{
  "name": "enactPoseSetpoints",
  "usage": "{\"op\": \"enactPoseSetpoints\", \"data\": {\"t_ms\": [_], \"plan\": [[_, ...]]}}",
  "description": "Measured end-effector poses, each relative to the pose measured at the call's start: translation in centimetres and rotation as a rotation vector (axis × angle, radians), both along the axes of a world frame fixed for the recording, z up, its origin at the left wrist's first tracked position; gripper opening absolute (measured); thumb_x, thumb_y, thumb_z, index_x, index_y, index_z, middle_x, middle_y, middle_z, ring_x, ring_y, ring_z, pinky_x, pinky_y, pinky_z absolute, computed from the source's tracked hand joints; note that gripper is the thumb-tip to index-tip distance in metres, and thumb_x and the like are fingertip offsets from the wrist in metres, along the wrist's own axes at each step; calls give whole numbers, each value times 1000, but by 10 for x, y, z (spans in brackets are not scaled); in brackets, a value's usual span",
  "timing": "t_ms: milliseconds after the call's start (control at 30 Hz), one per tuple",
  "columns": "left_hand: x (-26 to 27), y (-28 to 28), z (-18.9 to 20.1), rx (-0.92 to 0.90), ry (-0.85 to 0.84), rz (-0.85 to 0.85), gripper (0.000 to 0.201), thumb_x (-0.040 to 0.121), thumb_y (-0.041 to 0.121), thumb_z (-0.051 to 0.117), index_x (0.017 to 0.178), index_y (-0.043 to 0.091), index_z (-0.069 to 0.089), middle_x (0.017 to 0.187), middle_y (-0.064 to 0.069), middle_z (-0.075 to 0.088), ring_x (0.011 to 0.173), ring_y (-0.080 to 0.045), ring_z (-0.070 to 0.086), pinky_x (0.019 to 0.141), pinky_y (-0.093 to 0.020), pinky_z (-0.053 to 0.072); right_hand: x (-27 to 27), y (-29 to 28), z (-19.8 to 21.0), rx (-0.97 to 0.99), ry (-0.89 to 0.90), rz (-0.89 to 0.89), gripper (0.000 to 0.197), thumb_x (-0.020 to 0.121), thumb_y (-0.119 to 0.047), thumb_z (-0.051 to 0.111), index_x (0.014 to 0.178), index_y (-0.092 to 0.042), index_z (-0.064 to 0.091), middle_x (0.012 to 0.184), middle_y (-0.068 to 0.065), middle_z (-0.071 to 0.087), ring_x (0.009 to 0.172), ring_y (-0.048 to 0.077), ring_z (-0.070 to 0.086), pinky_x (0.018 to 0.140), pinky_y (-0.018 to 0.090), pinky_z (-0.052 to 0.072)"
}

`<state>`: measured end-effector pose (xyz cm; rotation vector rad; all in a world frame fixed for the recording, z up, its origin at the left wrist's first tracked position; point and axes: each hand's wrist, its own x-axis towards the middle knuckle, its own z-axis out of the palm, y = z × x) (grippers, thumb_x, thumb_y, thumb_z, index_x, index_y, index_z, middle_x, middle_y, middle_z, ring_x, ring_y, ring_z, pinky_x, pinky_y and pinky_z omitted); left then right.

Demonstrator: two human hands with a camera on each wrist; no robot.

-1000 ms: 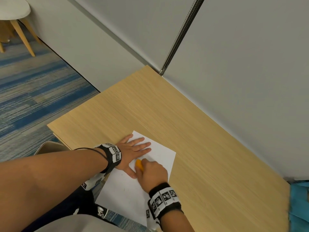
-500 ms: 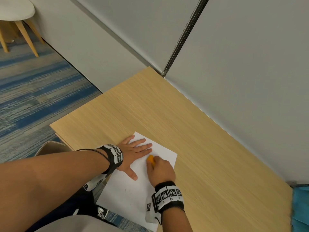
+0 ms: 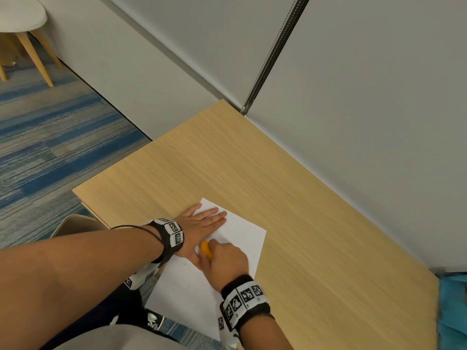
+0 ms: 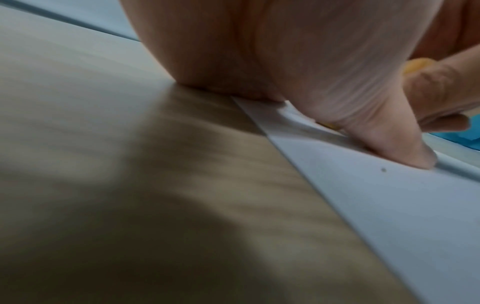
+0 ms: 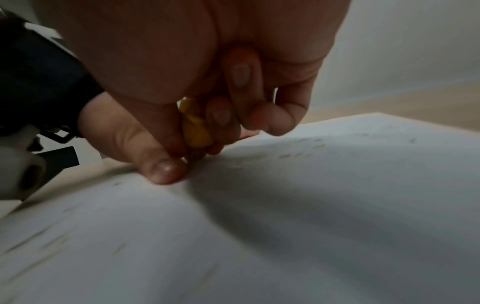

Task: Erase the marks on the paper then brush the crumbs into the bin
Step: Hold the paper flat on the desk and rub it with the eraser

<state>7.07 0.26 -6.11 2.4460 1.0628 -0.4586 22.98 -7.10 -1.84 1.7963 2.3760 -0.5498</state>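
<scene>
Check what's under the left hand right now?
The left hand lies flat on the white paper, which lies on the wooden table. Any marks beneath the palm are covered.

My tabletop point(image 3: 290, 193) is light wood-grain laminate, set into a corner formed by grey partition panels point(image 3: 366, 109). A slotted metal rail point(image 3: 275, 49) runs down the panel joint. Blue-striped carpet point(image 3: 50, 152) lies to my left. A white stool point(image 3: 20, 18) with wooden legs stands far left.
</scene>
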Motion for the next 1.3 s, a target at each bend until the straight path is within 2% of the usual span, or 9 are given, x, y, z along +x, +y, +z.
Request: {"op": "enactPoseSetpoints", "data": {"t_ms": [200, 367, 433, 533, 733, 900, 1100, 1233, 1300], "plan": [[0, 0, 1, -10, 3, 10, 138, 73, 91, 59, 161, 26, -25, 163, 11, -38, 151, -9, -34, 122, -50, -24, 22, 24, -1, 35, 4, -222, 45, 101, -54, 29, 83, -21, 52, 76, -1, 65, 68, 22, 63, 62, 36, 55], [-1, 0, -2, 3, -19, 2, 135, 76, 90, 57, 161, 24, -25, 166, 9, -35, 150, -11, -36, 123, -52, -21, 1, 1, 1, -10, -2, -4, 40, 101, -53, 32, 82, -21, 47, 76, 2, 62, 69, 24, 60, 61, 34, 48], [-1, 0, 0, -2, -20, 10, 138, 74, 91, 58, 161, 25, -25, 164, 10, -37, 149, -9, -36, 122, -50, -23, 12, 12, 1, -16, -8, -63, 45, 100, -56, 30, 83, -21, 52, 72, -2, 59, 67, 22, 60, 62, 34, 51], [0, 0, 1, -11, -13, 10, 139, 72, 91, 59, 161, 26, -25, 162, 12, -39, 147, -7, -37, 122, -48, -24, 20, 24, -1, 10, 32, -241, 47, 100, -56, 29, 86, -21, 56, 76, -3, 64, 69, 21, 63, 65, 35, 55], [-2, 0, -1, -15, -30, 15, 140, 72, 91, 59, 161, 24, -25, 165, 10, -36, 150, -9, -36, 122, -49, -24, 0, 6, 0, 3, 15, -65, 41, 101, -54, 31, 80, -22, 47, 70, -3, 54, 62, 21, 52, 58, 32, 44], [-1, 0, 1, -19, -26, 24, 141, 71, 91, 61, 161, 25, -25, 164, 11, -37, 148, -7, -36, 123, -49, -23, 18, 28, -1, 41, 17, -224, 43, 101, -53, 31, 82, -20, 53, 74, -1, 63, 66, 22, 60, 62, 35, 54], [-1, 1, 0, -26, -58, 39, 142, 70, 90, 64, 162, 26, -22, 166, 12, -34, 151, -7, -34, 123, -47, -23, 4, 10, -1, 15, -7, 38, 41, 101, -53, 31, 83, -21, 48, 68, -3, 51, 61, 21, 50, 57, 32, 43], [-1, 1, 0, -18, -53, 43, 141, 70, 90, 65, 162, 27, -22, 165, 12, -34, 151, -7, -33, 123, -46, -23, 24, 32, -3, 31, 6, -143, 43, 100, -55, 31, 83, -22, 52, 75, 0, 63, 67, 23, 61, 63, 37, 54], [-2, 0, -1, -18, -57, 49, 142, 69, 90, 65, 163, 27, -21, 166, 12, -34, 151, -7, -33, 122, -45, -24, 18, 32, -4, 36, 36, -182, 40, 100, -53, 33, 83, -21, 51, 77, 1, 64, 69, 23, 62, 65, 38, 55]]}}
